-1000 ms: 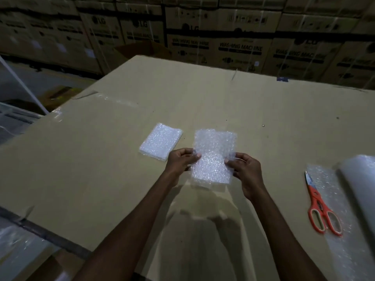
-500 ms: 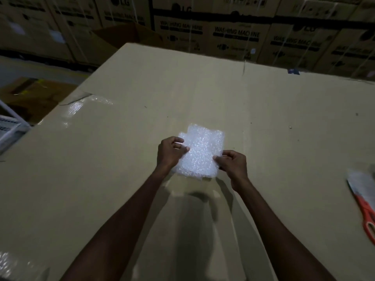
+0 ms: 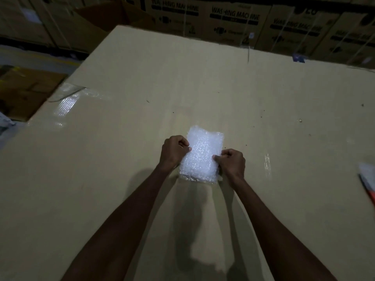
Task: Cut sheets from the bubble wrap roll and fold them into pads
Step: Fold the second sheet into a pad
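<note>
A folded white bubble wrap pad (image 3: 203, 153) lies low over the big cardboard work surface (image 3: 121, 169), in the middle of the view. My left hand (image 3: 174, 151) pinches its left edge with curled fingers and thumb. My right hand (image 3: 231, 163) pinches its right edge the same way. Along the pad's near edge a second, darker layer of wrap (image 3: 194, 178) shows underneath. The other folded pad seen earlier is not separately visible. The roll is out of view.
At the right edge lie the orange scissors (image 3: 371, 196) and a bit of bubble wrap (image 3: 365, 171). Stacked washing machine cartons (image 3: 233, 19) line the far side. The surface drops off at the left, where flat cardboard (image 3: 26, 92) lies on the floor.
Both hands carried the pad to the left, over where the earlier pad lay, and lowered it. The view swung left, so the scissors and roll slid to the right edge.
</note>
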`<state>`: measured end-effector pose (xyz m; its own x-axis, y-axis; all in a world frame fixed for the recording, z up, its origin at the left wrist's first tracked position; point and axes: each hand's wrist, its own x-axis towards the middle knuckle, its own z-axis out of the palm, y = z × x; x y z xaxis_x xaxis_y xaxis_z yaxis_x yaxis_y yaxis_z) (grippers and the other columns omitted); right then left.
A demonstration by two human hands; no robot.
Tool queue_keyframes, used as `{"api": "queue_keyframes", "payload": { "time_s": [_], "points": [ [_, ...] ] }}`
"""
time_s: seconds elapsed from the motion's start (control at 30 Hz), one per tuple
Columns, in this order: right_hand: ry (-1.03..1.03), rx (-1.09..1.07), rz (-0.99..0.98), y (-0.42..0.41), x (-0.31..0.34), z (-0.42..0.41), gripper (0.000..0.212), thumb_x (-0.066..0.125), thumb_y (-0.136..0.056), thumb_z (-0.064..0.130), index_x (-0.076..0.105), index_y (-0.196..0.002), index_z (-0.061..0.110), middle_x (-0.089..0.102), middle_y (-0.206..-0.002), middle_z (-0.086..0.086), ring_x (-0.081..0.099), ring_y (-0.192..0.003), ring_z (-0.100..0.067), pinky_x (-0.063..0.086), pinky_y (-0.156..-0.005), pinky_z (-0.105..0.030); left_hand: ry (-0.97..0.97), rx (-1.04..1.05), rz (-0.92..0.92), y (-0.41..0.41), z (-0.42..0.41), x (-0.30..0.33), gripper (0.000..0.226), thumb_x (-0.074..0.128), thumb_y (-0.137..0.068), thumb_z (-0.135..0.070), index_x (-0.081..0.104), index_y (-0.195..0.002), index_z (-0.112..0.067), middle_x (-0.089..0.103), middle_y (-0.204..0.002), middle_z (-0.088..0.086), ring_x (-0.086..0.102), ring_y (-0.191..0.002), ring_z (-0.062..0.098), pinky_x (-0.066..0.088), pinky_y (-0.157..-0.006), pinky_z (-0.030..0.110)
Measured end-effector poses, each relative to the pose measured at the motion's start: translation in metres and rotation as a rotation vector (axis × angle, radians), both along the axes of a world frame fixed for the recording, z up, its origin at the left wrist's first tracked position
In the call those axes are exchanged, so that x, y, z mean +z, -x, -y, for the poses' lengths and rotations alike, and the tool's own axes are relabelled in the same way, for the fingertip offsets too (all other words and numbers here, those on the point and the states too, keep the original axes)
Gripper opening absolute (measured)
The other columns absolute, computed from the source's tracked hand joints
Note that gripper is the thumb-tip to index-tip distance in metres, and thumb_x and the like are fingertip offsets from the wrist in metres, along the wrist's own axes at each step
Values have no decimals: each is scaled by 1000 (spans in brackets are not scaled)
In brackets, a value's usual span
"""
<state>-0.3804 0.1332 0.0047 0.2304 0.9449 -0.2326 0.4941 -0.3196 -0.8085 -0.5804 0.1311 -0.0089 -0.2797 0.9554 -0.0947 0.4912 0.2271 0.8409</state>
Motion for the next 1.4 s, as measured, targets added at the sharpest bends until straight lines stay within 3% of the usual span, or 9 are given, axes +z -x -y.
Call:
{"api": "queue_keyframes", "payload": {
  "time_s": [0.13, 0.27, 0.43, 0.53, 0.63, 0.77, 0.93, 1.2, 1.4],
  "points": [
    [-84, 52, 182, 5, 1, 5, 27, 83, -75, 23, 69, -95, 11, 71, -85, -3, 68, -84, -25, 47, -74, -29, -58, -73, -86, 6, 3, -5, 13, 81, -78, -22, 70, -84, -20, 68, -86, -9, 59, -73, 4, 39, -68, 21],
    [-275, 210, 339, 6, -2, 17, 53, 79, -82, 24, 60, -127, 5, 63, -123, -12, 62, -105, -28, 38, -83, -25, -162, -182, -160, 15, 7, -14, 33, 75, -83, -33, 65, -112, -19, 57, -115, -5, 60, -94, 14, 49, -78, 29],
    [-347, 469, 459, 5, -17, 31, 64, 64, -94, 29, 43, -145, -2, 44, -151, -23, 43, -139, -38, 39, -109, -45, -260, -323, -361, 18, 12, -20, 49, 59, -92, -46, 55, -136, -24, 42, -150, -4, 43, -131, 18, 44, -102, 37],
    [-292, 575, 507, 7, -24, 34, 65, 47, -101, 33, 27, -154, 1, 21, -163, -18, 18, -152, -32, 21, -119, -41, -311, -477, -526, 14, 13, -22, 57, 38, -99, -50, 50, -144, -18, 36, -158, 1, 36, -142, 27, 36, -111, 49],
    [-236, 633, 534, 7, -28, 33, 65, 39, -106, 33, 14, -158, 4, 5, -167, -12, 0, -155, -22, 13, -124, -40, -102, -608, -676, 11, 15, -18, 75, 5, -94, -59, 29, -155, -22, 13, -165, -9, 10, -152, 22, 17, -116, 57],
    [-167, 646, 549, 6, -34, 35, 67, 30, -107, 38, 4, -159, 4, -4, -168, -10, -6, -154, -20, 9, -125, -41, -11, -668, -804, 15, 18, -24, 80, -12, -87, -59, 8, -159, -29, -5, -165, -13, -6, -153, 19, 5, -118, 59],
    [-170, 605, 545, 8, -41, 41, 67, 27, -108, 40, 0, -159, 7, -7, -167, -9, -6, -154, -21, 3, -124, -39, -41, -719, -858, 19, 10, -29, 85, -21, -87, -66, 9, -158, -30, -11, -161, -15, -3, -153, 21, 5, -117, 60],
    [-151, 645, 493, -2, -23, 39, 68, 23, -107, 46, -3, -160, 14, -11, -167, -4, -9, -154, -17, 0, -124, -43, -43, -718, -839, 17, 12, -11, 79, -9, -90, -62, 7, -159, -25, -3, -166, -10, -10, -152, 20, 1, -119, 60],
    [-203, 596, 506, -45, 11, 63, 67, 31, -107, 44, 4, -160, 14, -5, -168, -4, -5, -154, -18, 3, -123, -42, -280, -619, -723, -15, 34, 11, 72, 15, -99, -58, 36, -152, -14, 23, -163, -1, 14, -152, 20, 14, -119, 54]
  ]
}}
